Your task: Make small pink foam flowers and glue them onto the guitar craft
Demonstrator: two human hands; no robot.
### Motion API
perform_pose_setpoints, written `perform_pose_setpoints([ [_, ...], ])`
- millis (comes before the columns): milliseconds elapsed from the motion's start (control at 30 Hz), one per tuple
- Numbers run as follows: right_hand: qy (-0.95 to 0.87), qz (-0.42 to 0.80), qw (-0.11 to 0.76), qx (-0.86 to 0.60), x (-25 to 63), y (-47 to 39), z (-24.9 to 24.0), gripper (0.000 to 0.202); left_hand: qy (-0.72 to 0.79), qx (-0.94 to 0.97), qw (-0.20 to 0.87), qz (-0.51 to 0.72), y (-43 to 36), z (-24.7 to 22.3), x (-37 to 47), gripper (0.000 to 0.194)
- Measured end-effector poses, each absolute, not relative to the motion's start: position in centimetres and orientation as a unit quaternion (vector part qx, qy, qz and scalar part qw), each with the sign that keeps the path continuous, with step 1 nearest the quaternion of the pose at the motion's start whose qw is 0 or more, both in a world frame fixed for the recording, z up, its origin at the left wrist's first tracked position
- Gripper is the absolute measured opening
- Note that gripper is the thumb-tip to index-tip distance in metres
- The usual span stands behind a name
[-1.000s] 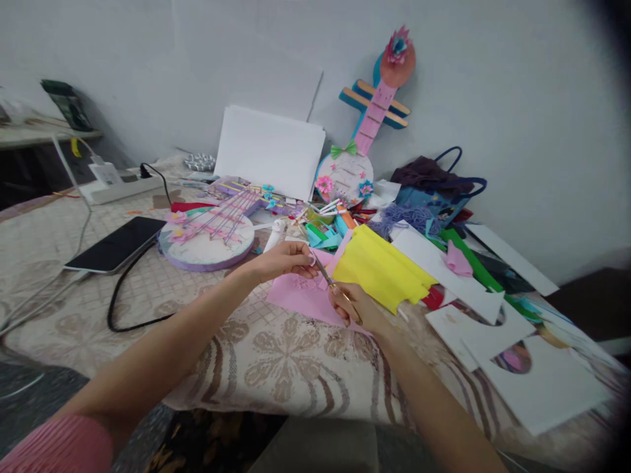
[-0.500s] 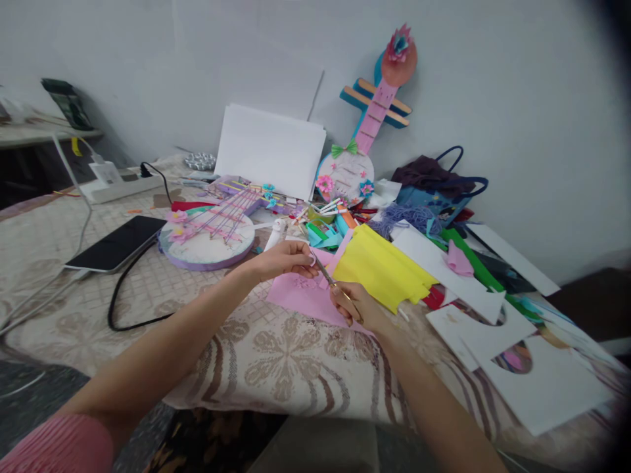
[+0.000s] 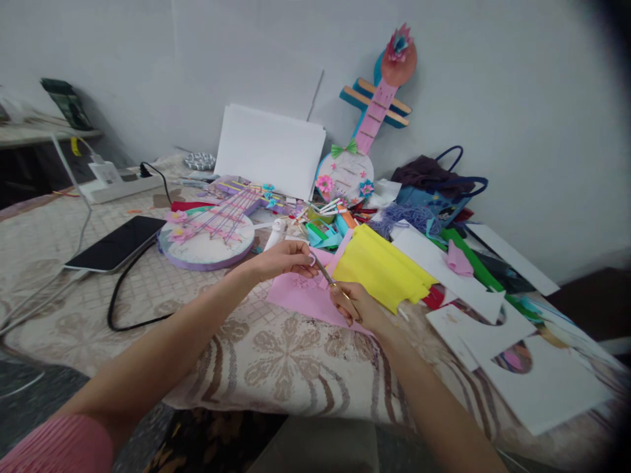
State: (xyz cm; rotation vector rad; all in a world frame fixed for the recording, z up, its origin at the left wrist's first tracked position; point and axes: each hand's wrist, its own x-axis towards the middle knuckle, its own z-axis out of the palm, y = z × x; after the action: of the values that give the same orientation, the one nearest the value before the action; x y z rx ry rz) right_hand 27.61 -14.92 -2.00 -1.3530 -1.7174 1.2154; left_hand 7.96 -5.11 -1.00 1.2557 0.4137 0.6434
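My right hand [image 3: 352,302] is closed round the gold handles of a pair of scissors [image 3: 323,269], whose blades point up and left. My left hand [image 3: 288,258] pinches a small piece of pink paper [image 3: 312,259] right at the blade tips. Whether the blades are touching the piece is too small to tell. Below both hands lies a pink sheet [image 3: 300,299] with small pink cut bits on it. Yellow crepe paper [image 3: 379,266] is just right of the scissors. Behind my left hand stands a white glue gun [image 3: 276,234], partly hidden.
A round stringed paper instrument [image 3: 210,240] and a tablet [image 3: 118,243] lie to the left. Another decorated instrument [image 3: 372,125] leans on the wall. White cut-out boards [image 3: 557,384] cover the right side. A black cable [image 3: 112,309] loops near my left forearm.
Almost nothing differs. Both hands, the scissors and the small pink piece stay in nearly the same place.
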Motion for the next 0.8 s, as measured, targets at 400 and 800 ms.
perform_pose_setpoints([
  [400,-0.591,0.455,0.44,-0.5,26.2,-14.1,-3.4,0.027,0.271,0.62,0.64,0.366,-7.1,-1.8,10.1,0.02],
  [800,-0.579,0.397,0.483,-0.524,26.2,-13.9,-3.3,0.029,0.292,0.596,0.638,0.39,-8.3,-2.2,11.0,0.022],
])
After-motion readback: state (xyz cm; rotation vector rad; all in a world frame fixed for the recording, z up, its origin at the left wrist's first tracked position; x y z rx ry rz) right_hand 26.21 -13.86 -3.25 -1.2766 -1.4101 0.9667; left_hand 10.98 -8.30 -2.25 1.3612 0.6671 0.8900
